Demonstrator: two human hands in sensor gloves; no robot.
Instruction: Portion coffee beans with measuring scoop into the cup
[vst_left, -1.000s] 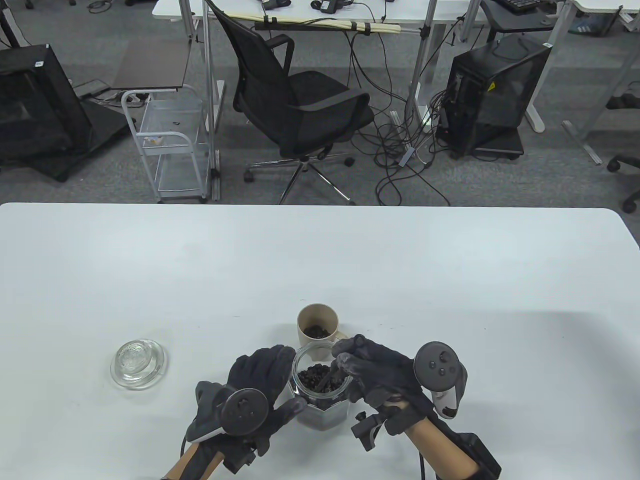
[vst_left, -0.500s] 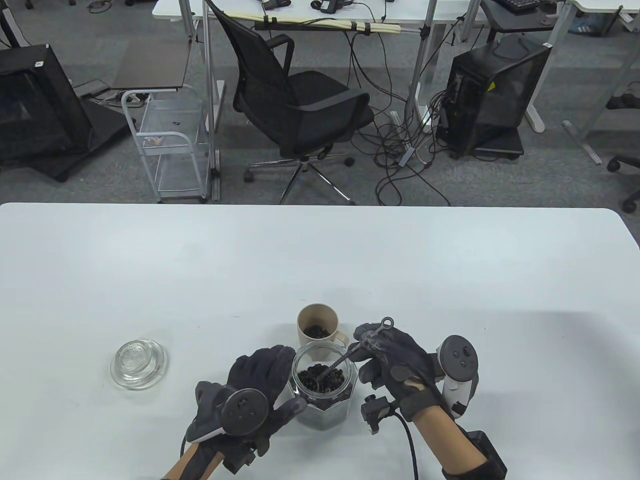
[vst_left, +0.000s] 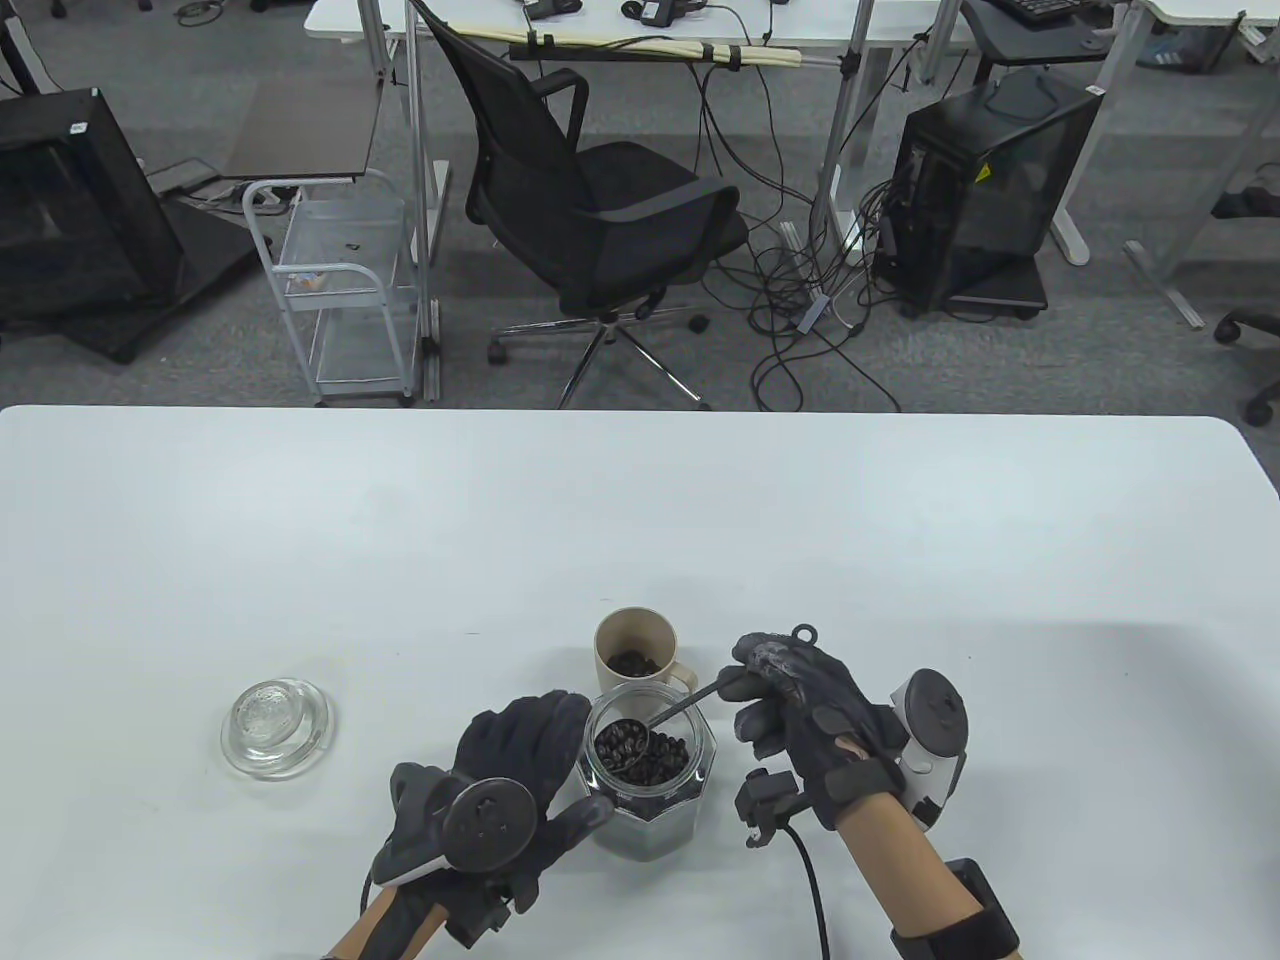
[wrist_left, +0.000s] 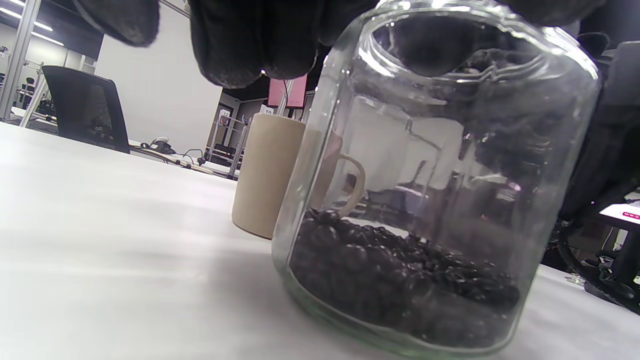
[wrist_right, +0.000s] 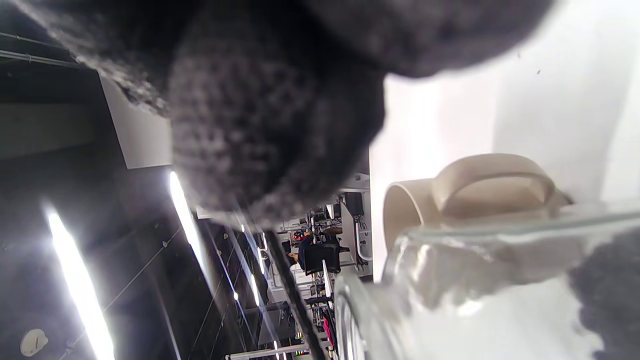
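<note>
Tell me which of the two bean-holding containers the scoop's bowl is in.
The glass jar gripped by the left hand; the scoop dips into its mouth. The beige cup behind holds only beans.

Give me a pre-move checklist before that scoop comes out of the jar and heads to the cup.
1. Left hand holds the jar: ok.
2. Right hand pinches the scoop handle: ok.
3. Scoop bowl loaded with coffee beans: ok.
4. Cup upright just behind the jar, mouth unobstructed: ok.
5. Cup has room; beans only at its bottom: ok.
6. Glass lid lies off to the left, out of the path: ok.
</note>
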